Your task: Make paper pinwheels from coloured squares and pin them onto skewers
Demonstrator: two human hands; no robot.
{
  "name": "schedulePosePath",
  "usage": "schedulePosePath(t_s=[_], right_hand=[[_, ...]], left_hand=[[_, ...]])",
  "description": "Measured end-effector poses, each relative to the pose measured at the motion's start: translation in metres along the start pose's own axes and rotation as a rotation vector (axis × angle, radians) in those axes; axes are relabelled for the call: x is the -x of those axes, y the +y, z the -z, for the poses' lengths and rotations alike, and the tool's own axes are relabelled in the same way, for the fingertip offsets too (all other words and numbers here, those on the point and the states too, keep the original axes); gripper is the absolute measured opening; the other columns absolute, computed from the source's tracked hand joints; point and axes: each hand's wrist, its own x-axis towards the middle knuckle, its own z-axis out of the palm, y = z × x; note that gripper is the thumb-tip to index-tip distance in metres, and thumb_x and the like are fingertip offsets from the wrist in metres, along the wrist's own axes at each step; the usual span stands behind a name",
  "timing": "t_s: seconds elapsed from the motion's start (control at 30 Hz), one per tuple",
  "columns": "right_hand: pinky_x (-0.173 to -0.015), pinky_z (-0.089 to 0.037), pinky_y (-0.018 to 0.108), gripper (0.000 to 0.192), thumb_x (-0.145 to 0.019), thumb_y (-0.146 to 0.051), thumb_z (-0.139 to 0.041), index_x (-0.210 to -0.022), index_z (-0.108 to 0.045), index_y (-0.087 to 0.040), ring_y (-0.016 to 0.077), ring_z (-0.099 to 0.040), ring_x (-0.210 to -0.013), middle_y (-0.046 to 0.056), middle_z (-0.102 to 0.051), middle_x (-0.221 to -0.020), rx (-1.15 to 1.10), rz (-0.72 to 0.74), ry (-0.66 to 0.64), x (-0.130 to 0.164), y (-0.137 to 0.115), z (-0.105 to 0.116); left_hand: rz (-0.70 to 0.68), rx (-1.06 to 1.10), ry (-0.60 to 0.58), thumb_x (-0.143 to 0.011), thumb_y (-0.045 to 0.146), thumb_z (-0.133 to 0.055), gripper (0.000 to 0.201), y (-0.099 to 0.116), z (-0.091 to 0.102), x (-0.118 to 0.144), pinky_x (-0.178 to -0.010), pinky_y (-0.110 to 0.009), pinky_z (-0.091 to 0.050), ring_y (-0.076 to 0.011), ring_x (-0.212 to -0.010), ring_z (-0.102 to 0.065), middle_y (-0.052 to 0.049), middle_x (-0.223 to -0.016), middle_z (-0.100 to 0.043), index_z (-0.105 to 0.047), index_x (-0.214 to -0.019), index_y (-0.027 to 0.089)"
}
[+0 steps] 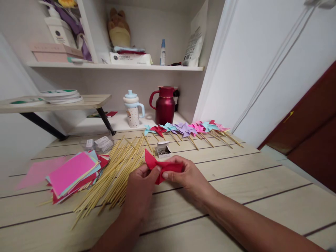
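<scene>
Left grip (pixel 140 185): pinching, thumb (pixel 154 174) up front, fingers (pixel 141 170) curled behind!
Right grip (pixel 189 177): pinching too, thumb pointing left, fingers bent behind!
Thumb tips: near each other, close in!
Left forearm (pixel 122 225): bare, rising from the bottom edge.
Right forearm (pixel 244 218): bare, slanting in from lower right!

There are two hands, one left hand (pixel 141 181) and one right hand (pixel 189 175), and one red paper piece (pixel 173 167). Far right lie at least seven pinwheels (pixel 185 129), overlapping too much for an exact count. One open small box (pixel 163 156), one red jug (pixel 165 109) and one handled cup (pixel 133 113) stand on the far side. The sticks (pixel 118 175) and paper sheets (pixel 72 171) on the left are too many and too overlapped to count.
</scene>
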Motion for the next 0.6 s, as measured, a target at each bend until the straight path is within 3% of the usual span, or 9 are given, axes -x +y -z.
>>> schedulePosePath(t_s=[0.1, 0.17, 0.23, 0.33, 0.43, 0.57, 0.6], right_hand=[[-0.079, -0.052, 0.040, 0.080, -0.060, -0.027, -0.086, -0.132, -0.050, -0.028, 0.0247, -0.064, -0.096, 0.008, -0.064, -0.119, 0.149, 0.067, 0.065, -0.001, -0.003, 0.007], [-0.095, -0.047, 0.045, 0.089, -0.061, -0.029, -0.086, -0.138, -0.043, -0.032, 0.0273, -0.056, -0.116, 0.008, -0.054, -0.134, 0.370, 0.229, 0.135, -0.001, -0.007, 0.013], [-0.108, -0.037, 0.046, 0.079, -0.065, -0.029, -0.085, -0.135, -0.049, -0.032, 0.0276, -0.046, -0.129, 0.007, -0.049, -0.139, 0.607, 0.430, 0.154, -0.001, -0.010, 0.017], [-0.111, -0.031, 0.050, 0.059, -0.071, -0.025, -0.081, -0.126, -0.060, -0.030, 0.0289, -0.040, -0.134, 0.008, -0.049, -0.139, 0.881, 0.604, 0.129, 0.001, -0.012, 0.018], [-0.108, -0.034, 0.053, 0.052, -0.068, -0.018, -0.081, -0.118, -0.066, -0.027, 0.0318, -0.044, -0.130, 0.010, -0.051, -0.139, 1.028, 0.619, 0.104, 0.002, -0.009, 0.015], [-0.100, -0.041, 0.048, 0.009, -0.074, -0.015, -0.075, -0.078, -0.075, -0.023, 0.0292, -0.054, -0.120, 0.009, -0.063, -0.124, 0.992, 0.543, 0.043, 0.001, -0.007, 0.013], [-0.098, -0.042, 0.046, 0.008, -0.075, -0.016, -0.074, -0.072, -0.074, -0.022, 0.0281, -0.056, -0.118, 0.009, -0.066, -0.119, 0.958, 0.520, 0.029, 0.001, -0.008, 0.013]], left_hand=[[-0.090, -0.210, 0.055, -0.073, 0.037, -0.069, 0.020, 0.001, 0.005, -0.004, -0.058, -0.025, -0.042, -0.0157, -0.062, -0.058, -0.001, -0.065, -0.069, -0.073, -0.072, 0.017], [-0.163, -0.339, 0.089, -0.074, 0.034, -0.068, 0.018, 0.000, 0.007, -0.006, -0.060, -0.026, -0.042, -0.0166, -0.063, -0.059, 0.000, -0.064, -0.067, -0.071, -0.066, 0.017], [-0.232, -0.416, 0.090, -0.075, 0.030, -0.066, 0.016, -0.002, 0.007, -0.007, -0.065, -0.028, -0.044, -0.0185, -0.069, -0.061, -0.002, -0.069, -0.068, -0.072, -0.068, 0.017], [-0.334, -0.470, 0.055, -0.077, 0.029, -0.063, 0.016, -0.004, 0.006, -0.006, -0.073, -0.032, -0.045, -0.0205, -0.076, -0.063, -0.004, -0.079, -0.070, -0.075, -0.075, 0.018], [-0.436, -0.552, 0.031, -0.079, 0.030, -0.063, 0.016, -0.005, 0.004, -0.004, -0.079, -0.036, -0.045, -0.0222, -0.082, -0.063, -0.005, -0.084, -0.071, -0.075, -0.077, 0.020], [-0.558, -0.679, 0.049, -0.080, 0.025, -0.064, 0.012, -0.004, 0.002, -0.001, -0.087, -0.041, -0.041, -0.0230, -0.084, -0.063, -0.003, -0.083, -0.072, -0.075, -0.076, 0.022], [-0.581, -0.694, 0.060, -0.079, 0.024, -0.064, 0.011, -0.004, 0.001, 0.000, -0.089, -0.043, -0.040, -0.0230, -0.084, -0.063, -0.003, -0.083, -0.072, -0.075, -0.076, 0.023]])
